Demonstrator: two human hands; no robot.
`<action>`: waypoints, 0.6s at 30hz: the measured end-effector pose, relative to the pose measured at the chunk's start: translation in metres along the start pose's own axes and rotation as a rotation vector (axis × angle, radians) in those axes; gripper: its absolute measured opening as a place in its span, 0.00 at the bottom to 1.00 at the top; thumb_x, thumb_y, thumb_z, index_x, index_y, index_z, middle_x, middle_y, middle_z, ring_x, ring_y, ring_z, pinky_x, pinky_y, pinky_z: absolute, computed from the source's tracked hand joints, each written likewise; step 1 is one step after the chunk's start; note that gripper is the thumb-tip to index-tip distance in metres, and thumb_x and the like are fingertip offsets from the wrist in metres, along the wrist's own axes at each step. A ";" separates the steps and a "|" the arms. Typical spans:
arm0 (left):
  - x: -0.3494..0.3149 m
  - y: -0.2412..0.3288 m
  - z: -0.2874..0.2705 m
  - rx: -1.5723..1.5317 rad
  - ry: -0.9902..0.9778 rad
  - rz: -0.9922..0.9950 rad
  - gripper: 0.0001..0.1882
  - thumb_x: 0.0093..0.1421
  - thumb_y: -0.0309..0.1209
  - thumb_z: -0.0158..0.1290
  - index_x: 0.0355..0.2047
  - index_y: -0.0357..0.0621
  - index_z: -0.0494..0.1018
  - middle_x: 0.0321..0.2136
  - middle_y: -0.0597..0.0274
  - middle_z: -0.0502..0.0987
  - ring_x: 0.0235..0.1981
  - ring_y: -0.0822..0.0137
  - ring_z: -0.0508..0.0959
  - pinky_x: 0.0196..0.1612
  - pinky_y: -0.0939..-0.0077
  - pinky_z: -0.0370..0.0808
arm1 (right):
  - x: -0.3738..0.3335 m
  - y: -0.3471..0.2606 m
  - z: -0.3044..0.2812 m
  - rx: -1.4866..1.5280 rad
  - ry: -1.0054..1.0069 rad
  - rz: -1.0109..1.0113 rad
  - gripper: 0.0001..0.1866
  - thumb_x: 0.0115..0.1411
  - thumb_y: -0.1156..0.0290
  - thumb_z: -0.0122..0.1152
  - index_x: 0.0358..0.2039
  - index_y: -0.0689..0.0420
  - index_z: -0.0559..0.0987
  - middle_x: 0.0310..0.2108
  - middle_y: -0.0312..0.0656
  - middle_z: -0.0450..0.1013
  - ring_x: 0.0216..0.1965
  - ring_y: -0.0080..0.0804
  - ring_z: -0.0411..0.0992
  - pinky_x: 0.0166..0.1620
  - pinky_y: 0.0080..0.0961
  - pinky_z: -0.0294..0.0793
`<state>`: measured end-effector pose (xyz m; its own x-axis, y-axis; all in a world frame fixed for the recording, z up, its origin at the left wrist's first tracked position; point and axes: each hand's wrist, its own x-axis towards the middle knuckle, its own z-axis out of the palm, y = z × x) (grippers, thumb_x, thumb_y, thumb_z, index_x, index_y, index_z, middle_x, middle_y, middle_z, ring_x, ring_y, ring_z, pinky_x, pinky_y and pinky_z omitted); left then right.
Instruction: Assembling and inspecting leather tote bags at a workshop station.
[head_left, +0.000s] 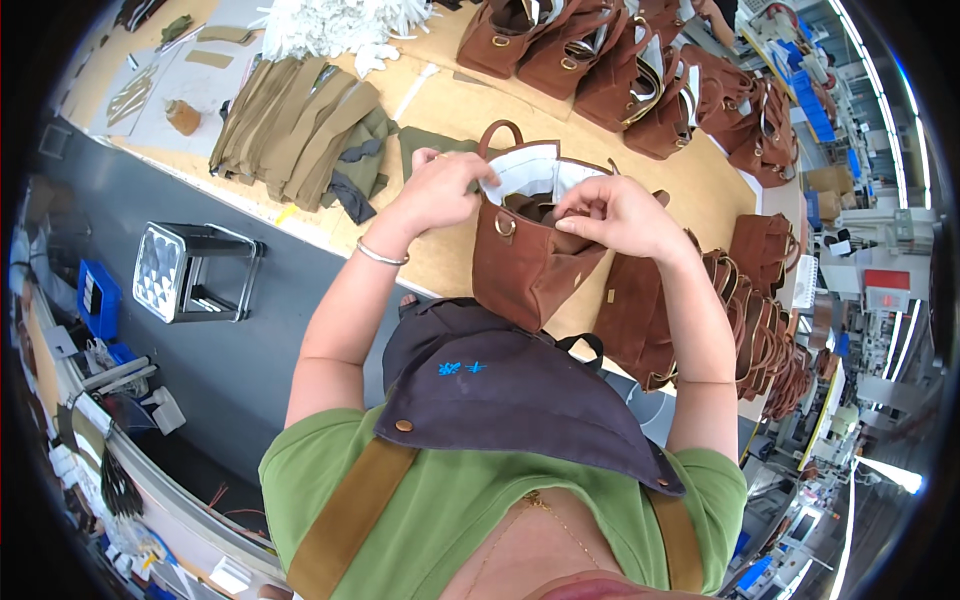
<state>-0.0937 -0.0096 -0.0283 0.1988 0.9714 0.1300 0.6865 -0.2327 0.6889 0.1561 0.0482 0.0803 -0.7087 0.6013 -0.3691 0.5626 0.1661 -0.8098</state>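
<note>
A brown handbag (pixel 530 262) stands upright on the table edge in front of me, its top gaping. White sheeting (pixel 527 168) lines its mouth, and a brass ring sits on its side. My left hand (pixel 445 188) is closed at the left rim, its fingertips on the edge by the white lining. On the right side of the opening, my right hand (pixel 617 214) has thumb and fingers pinched together at the bag's rim. Darker brown material shows inside the mouth between the two hands; what exactly the right fingertips pinch is partly hidden.
Stacked olive fabric strips (pixel 295 135) lie left on the table (pixel 440 100), with a white pile (pixel 340 25) behind. Several finished-looking brown bags (pixel 600 75) line the far side. More brown bags (pixel 635 320) crowd the right. A stool (pixel 195 270) stands on the floor at left.
</note>
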 end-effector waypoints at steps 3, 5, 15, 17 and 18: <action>-0.007 -0.007 -0.005 0.176 -0.040 0.133 0.14 0.48 0.26 0.59 0.37 0.56 0.79 0.32 0.71 0.76 0.44 0.65 0.75 0.60 0.55 0.54 | -0.011 -0.001 0.003 -0.471 0.126 -0.291 0.04 0.56 0.74 0.66 0.31 0.59 0.80 0.25 0.36 0.73 0.29 0.32 0.72 0.34 0.27 0.70; -0.019 0.010 -0.020 0.242 0.086 0.238 0.14 0.46 0.28 0.64 0.36 0.56 0.79 0.27 0.73 0.75 0.42 0.66 0.75 0.60 0.56 0.54 | -0.029 -0.015 -0.007 -0.588 0.188 -0.376 0.05 0.53 0.72 0.66 0.31 0.56 0.80 0.28 0.39 0.73 0.35 0.41 0.72 0.40 0.34 0.70; -0.037 0.074 0.016 0.393 -0.292 0.331 0.05 0.48 0.34 0.61 0.24 0.53 0.77 0.24 0.69 0.78 0.36 0.65 0.76 0.44 0.64 0.67 | -0.045 0.105 0.007 -0.924 0.181 -0.304 0.05 0.53 0.68 0.64 0.31 0.49 0.81 0.34 0.31 0.72 0.44 0.33 0.70 0.49 0.30 0.67; -0.030 0.085 0.014 0.356 -0.372 0.240 0.05 0.49 0.35 0.60 0.25 0.50 0.77 0.25 0.65 0.79 0.37 0.63 0.77 0.41 0.62 0.71 | -0.054 0.107 0.015 -0.909 0.253 -0.190 0.07 0.52 0.68 0.66 0.33 0.50 0.80 0.36 0.34 0.71 0.45 0.34 0.70 0.49 0.31 0.69; -0.020 0.088 0.014 0.369 -0.331 0.214 0.05 0.51 0.35 0.60 0.26 0.49 0.77 0.25 0.63 0.79 0.37 0.61 0.78 0.39 0.61 0.72 | -0.056 0.095 0.019 -0.842 0.330 -0.201 0.08 0.51 0.70 0.65 0.33 0.51 0.79 0.36 0.36 0.71 0.44 0.36 0.70 0.48 0.32 0.70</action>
<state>-0.0273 -0.0504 0.0194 0.5303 0.8472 -0.0326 0.7945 -0.4832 0.3677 0.2410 0.0161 0.0152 -0.7425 0.6699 -0.0043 0.6572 0.7271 -0.1985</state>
